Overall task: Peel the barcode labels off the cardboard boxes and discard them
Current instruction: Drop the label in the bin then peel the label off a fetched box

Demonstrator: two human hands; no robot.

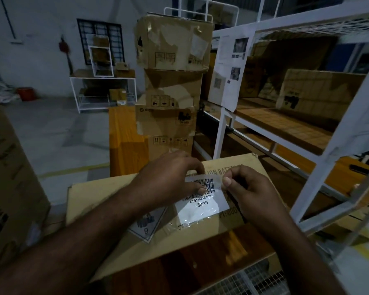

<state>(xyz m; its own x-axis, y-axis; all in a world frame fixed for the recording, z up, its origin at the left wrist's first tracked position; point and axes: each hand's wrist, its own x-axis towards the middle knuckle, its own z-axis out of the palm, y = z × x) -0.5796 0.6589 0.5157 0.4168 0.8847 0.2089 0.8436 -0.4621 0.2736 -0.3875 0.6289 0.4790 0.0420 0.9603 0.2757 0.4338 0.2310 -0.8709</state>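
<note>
While one barcode label (pixel 201 209) sits on one cardboard box (pixel 107 199) at lower centre, its top edge lifted, left hand (pixel 168 177) and right hand (pixel 250 193) both pinch that edge; four stacked boxes (pixel 172 86) at upper centre.

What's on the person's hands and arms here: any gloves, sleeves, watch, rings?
Nothing worn that shows. The left hand and right hand are ungloved, with no rings visible. No watch, band or sleeve shows up to the frame edge. The dim light could hide small details.
</note>
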